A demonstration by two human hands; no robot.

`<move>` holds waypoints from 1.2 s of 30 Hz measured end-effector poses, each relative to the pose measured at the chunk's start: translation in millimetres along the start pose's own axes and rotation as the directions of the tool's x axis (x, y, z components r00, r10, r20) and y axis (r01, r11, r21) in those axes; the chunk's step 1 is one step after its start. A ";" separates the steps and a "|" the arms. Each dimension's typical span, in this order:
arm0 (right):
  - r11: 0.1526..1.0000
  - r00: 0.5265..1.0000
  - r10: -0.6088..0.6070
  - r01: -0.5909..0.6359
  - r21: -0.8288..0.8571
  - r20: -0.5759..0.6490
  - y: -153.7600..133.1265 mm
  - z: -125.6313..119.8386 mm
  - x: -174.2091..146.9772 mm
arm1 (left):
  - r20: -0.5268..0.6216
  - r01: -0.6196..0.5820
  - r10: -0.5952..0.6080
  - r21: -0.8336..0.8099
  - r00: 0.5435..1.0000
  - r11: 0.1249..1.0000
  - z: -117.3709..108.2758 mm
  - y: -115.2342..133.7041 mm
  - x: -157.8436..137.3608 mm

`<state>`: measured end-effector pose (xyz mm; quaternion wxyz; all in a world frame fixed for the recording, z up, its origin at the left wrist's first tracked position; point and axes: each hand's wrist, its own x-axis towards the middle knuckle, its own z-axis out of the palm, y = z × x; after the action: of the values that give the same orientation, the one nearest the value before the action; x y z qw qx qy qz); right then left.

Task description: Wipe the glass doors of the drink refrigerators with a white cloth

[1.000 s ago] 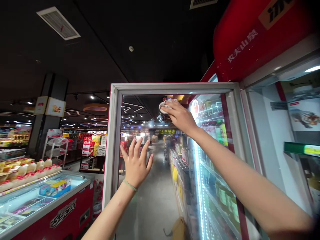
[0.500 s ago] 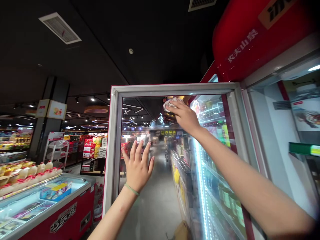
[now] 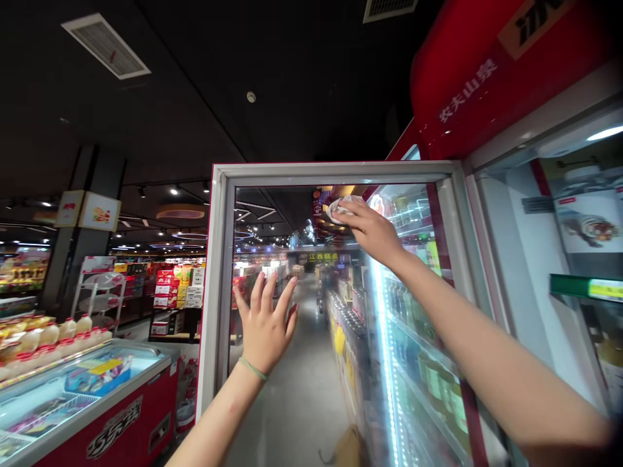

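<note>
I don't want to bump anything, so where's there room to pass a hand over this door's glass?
On the glass, bare patches show at upper left, between the frame, left hand and white cloth, and lower down between the forearms. It's crowded at upper right, where the right hand holds the cloth.

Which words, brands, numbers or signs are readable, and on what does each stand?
"农夫山泉": red fridge header
"冰", partly cut off: tan patch there
"巧乐兹": red chest freezer
"江西糕点": distant sign in the door glass
Too small or blurred: pillar signs, price label, stacked boxes
</note>
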<state>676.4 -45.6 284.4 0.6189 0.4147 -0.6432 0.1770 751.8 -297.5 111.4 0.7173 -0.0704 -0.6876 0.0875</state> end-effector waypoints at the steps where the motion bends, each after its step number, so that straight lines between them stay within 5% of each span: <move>1: 0.999 0.999 0.034 -0.034 0.002 -0.036 -2.4 3.0 3.2 | 0.000 0.002 -0.002 -0.001 1.000 1.000 -0.1 0.2 0.0; 7: 0.981 0.975 -0.194 0.192 0.029 0.112 -16.9 11.7 -7.5 | -0.009 0.008 -0.008 -0.004 1.000 1.000 -1.0 0.2 0.4; 14: 0.989 0.990 0.131 -0.135 -0.066 -0.057 9.2 -8.1 7.2 | 0.002 -0.011 0.011 -0.014 1.000 1.000 -5.3 9.4 14.1; 20: 0.997 0.998 -0.048 0.050 -0.058 0.044 11.0 -4.8 19.0 | -0.051 -0.185 0.181 -0.090 0.982 0.979 9.0 46.7 47.8; 26: 0.953 0.943 0.273 -0.292 -0.080 -0.190 68.1 -45.4 -12.2 | -0.044 -0.245 0.242 -0.108 0.969 0.963 17.7 66.9 61.9; 32: 0.989 0.988 0.112 -0.121 -0.090 -0.104 47.3 -29.7 14.8 | -0.017 -0.239 0.238 -0.108 0.971 0.965 12.7 63.6 59.5; 36: 0.969 0.963 0.228 -0.239 -0.065 -0.143 71.0 -46.3 -5.0 | -0.009 -0.249 0.249 -0.096 0.968 0.964 12.0 60.9 58.2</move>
<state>652.4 32.5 308.0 0.6521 0.2972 -0.6511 0.2500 740.2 -225.4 155.2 0.6953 -0.1905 -0.6779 0.1438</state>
